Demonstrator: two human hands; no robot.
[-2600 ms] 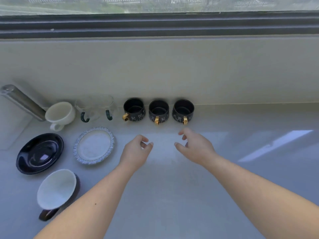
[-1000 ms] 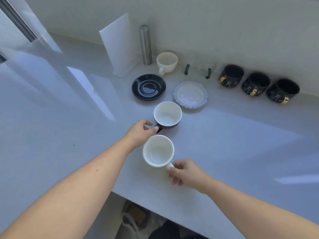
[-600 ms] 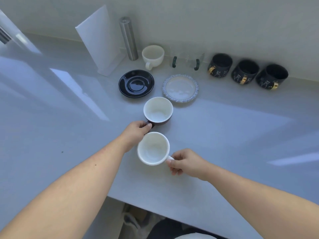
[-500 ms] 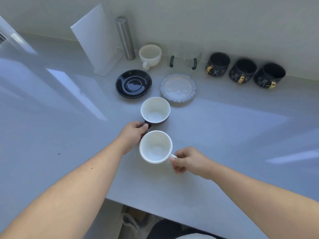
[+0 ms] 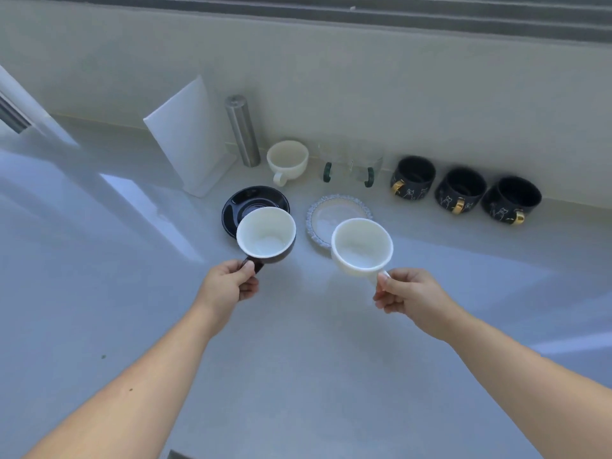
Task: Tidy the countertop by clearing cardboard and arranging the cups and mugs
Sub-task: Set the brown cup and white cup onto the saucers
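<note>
My left hand (image 5: 228,286) grips the handle of a dark brown cup (image 5: 266,236) with a white inside, held above the near edge of a black saucer (image 5: 246,202). My right hand (image 5: 409,293) pinches the handle of a white cup (image 5: 361,248), which hangs over the near rim of a white saucer with a blue patterned edge (image 5: 334,210). Both cups are upright and empty. Along the back wall stand a cream cup (image 5: 287,159), two clear glass mugs with green handles (image 5: 349,164) and three black mugs with gold handles (image 5: 463,190).
A white folded stand (image 5: 188,137) and a steel cylinder (image 5: 242,130) stand at the back left by the wall. The grey countertop (image 5: 298,359) runs wide around my arms; its front edge lies at the bottom of the view.
Both cups were side by side near the counter's front edge; I have lifted them and carried them apart and toward the saucers, the brown one left, the white one right.
</note>
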